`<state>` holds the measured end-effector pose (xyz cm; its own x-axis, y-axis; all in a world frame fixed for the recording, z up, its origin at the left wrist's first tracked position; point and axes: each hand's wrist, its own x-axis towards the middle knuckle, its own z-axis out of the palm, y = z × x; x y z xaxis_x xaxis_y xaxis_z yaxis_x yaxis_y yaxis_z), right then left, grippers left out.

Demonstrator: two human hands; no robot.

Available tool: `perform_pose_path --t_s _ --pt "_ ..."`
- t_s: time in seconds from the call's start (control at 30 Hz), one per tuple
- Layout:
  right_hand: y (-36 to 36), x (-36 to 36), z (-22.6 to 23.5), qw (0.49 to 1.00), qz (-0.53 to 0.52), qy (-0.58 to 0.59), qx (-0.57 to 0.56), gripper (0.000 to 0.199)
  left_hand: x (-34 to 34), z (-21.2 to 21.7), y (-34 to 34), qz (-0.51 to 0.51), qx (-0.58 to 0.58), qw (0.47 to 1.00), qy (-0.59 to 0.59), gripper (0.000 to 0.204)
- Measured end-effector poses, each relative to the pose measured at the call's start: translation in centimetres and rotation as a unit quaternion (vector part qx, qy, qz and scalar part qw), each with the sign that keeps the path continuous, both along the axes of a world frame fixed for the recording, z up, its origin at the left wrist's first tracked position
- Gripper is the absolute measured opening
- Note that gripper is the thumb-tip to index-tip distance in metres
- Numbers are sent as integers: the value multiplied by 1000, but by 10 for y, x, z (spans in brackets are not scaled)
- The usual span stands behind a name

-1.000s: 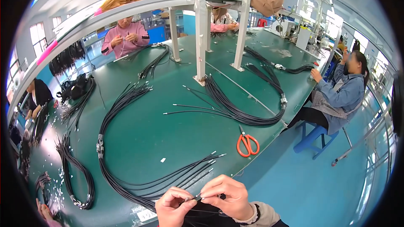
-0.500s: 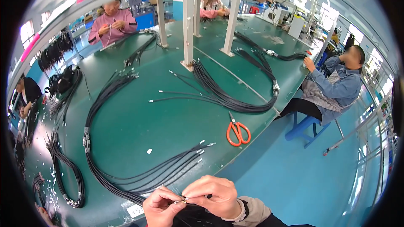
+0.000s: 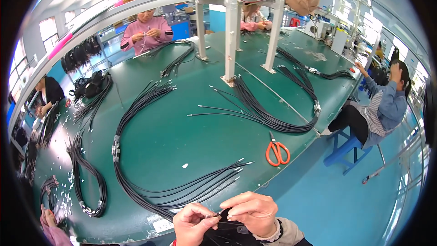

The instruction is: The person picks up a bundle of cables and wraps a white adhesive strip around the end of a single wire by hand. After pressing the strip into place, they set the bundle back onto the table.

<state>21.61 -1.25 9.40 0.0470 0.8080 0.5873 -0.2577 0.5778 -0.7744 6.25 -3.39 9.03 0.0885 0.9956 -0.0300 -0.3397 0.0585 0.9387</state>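
Observation:
At the table's near edge my left hand [image 3: 195, 224] pinches a dark cable end between thumb and forefinger. My right hand [image 3: 253, 213] is just to its right, thumb and fingers drawn together in a pinch. Whatever it holds, if anything, is too small to make out. Thin black strands hang below both hands in front of dark clothing. Beyond my left hand lies a long bundle of black cables [image 3: 116, 168], bent in an arc and tied at its middle. Its loose ends with pale tips fan out toward the right, just past my hands.
Orange-handled scissors [image 3: 277, 153] lie near the table's right edge. A second cable bundle [image 3: 273, 126] curves beyond them. White posts [image 3: 230, 41] rise from the green table [image 3: 182, 136]. A shorter bundle [image 3: 96, 173] lies left. Co-workers sit around; one, at right, uses a blue stool [image 3: 343, 152].
The whole view has shifted, so things appear farther right and lower. My fingertips, touching together before, now have a small gap between them. The co-worker at right has shifted posture.

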Motion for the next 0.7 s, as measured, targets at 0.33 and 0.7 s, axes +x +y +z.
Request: perform_pose_path --t_s 0.33,0.7 --pt "-1 -19 1 994 6 -97 47 12 -18 12 -6 -8 -23 999 -46 14" --pt "-4 56 16 994 2 -101 35 13 63 17 -13 35 -15 999 5 15"
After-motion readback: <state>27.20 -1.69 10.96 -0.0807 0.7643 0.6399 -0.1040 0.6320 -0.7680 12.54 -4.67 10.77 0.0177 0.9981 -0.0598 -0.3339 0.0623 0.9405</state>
